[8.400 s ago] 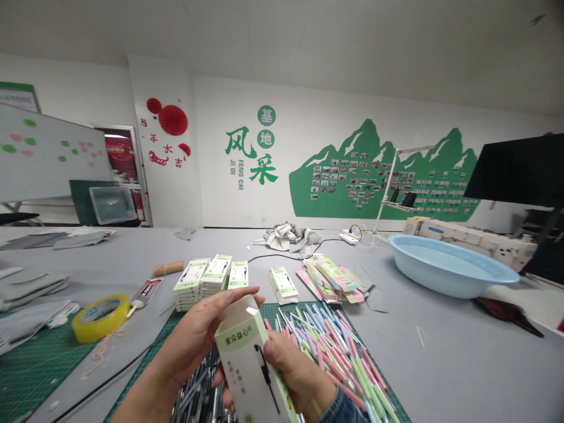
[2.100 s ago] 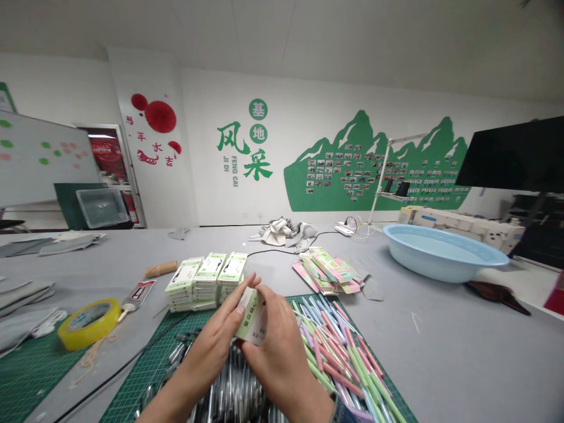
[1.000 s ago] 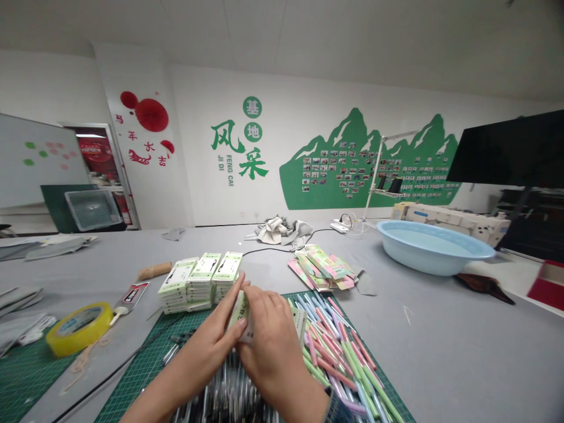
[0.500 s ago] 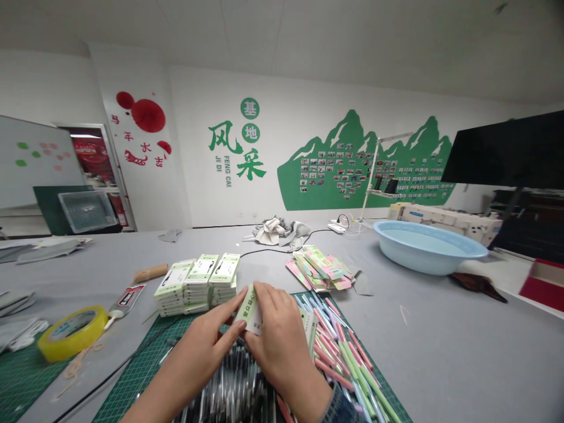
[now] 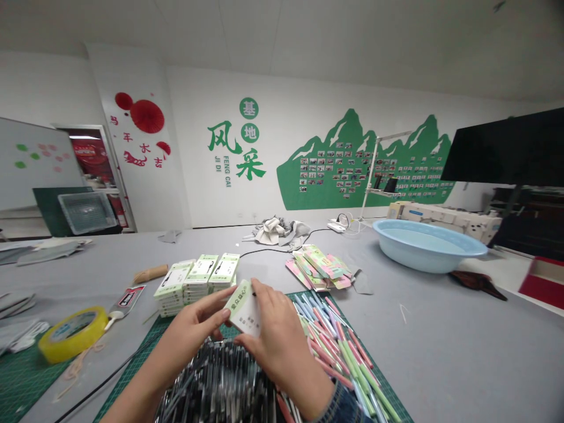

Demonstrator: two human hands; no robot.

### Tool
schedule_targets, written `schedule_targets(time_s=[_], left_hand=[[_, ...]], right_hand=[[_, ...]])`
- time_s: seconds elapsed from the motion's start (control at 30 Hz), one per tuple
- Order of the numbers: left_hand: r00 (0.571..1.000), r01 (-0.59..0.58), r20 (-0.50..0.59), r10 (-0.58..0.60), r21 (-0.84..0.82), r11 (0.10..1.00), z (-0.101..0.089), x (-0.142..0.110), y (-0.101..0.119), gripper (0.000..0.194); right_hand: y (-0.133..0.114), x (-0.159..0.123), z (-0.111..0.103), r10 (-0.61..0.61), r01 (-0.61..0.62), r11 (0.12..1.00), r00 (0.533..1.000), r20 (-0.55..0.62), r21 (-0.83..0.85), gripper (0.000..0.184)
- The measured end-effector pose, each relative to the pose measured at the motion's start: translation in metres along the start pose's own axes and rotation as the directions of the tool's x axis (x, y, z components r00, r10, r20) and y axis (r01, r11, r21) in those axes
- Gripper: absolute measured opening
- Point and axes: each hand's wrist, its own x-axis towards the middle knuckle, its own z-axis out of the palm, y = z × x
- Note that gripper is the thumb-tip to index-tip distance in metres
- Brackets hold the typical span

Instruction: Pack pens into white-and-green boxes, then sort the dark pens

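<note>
Both hands grip a small white-and-green printed box (image 5: pixel 245 312), tilted, above a dense pile of dark pens (image 5: pixel 229 382). My left hand (image 5: pixel 200 323) has its fingers and thumb closed on the box's left edge. Around its right side wraps my right hand (image 5: pixel 279 338), thumb along the lower edge. The fingers hide part of the box, and I cannot tell if its end is open. Just beyond my left hand stand stacks of similar white-and-green boxes (image 5: pixel 198 279). Pink, green and blue pens (image 5: pixel 339 346) lie right of my right hand.
A green cutting mat (image 5: pixel 127 367) lies beneath the pens. To the left are yellow tape (image 5: pixel 73 333), a glue tube (image 5: pixel 126 299) and a wooden stick (image 5: pixel 150 273). Colourful cartons (image 5: pixel 319 267) lie beyond; a blue basin (image 5: pixel 427 247) stands at right, before a sewing machine (image 5: pixel 449 220).
The box has turned and shifted slightly left, with more of its printed face showing. My left hand has moved left along with it. A white-green box beside my right hand is now mostly hidden.
</note>
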Motion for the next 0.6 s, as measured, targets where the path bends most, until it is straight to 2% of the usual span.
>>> schedule_targets(time_s=[0.07, 0.2, 0.3, 0.37, 0.43, 0.5, 0.6], left_hand=[[0.997, 0.054, -0.06, -0.056, -0.043, 0.998, -0.004, 0.001, -0.001, 0.056], [0.982, 0.121, -0.134, -0.133, -0.092, 0.988, -0.01, 0.004, -0.005, 0.065], [0.983, 0.09, -0.157, -0.091, -0.012, 0.996, -0.016, 0.006, -0.009, 0.075], [0.988, 0.019, -0.153, 0.0, 0.128, 0.992, -0.02, 0.006, -0.011, 0.078], [0.988, -0.077, -0.101, 0.113, 0.311, 0.947, -0.021, 0.004, -0.012, 0.075], [0.982, -0.165, -0.002, 0.188, 0.472, 0.866, -0.02, 0.002, -0.014, 0.073], [0.976, -0.215, 0.121, 0.18, 0.64, 0.738, -0.011, -0.001, -0.017, 0.079]], right_hand=[[0.004, 0.0, -0.003, 0.017, -0.016, 0.999, 1.0, 0.014, -0.051, 0.085], [0.014, 0.004, -0.013, 0.071, -0.064, 0.985, 0.997, 0.039, -0.16, 0.063], [0.021, 0.007, -0.021, 0.085, -0.074, 0.98, 0.995, 0.054, -0.185, 0.056], [0.026, 0.008, -0.024, 0.085, -0.068, 0.978, 0.994, 0.076, -0.198, 0.056], [0.028, 0.008, -0.027, 0.079, -0.056, 0.978, 0.991, 0.106, -0.203, 0.056], [0.03, 0.007, -0.029, 0.072, -0.044, 0.979, 0.988, 0.137, -0.197, 0.057], [0.033, 0.006, -0.031, 0.057, -0.025, 0.988, 0.975, 0.215, -0.151, 0.058]])
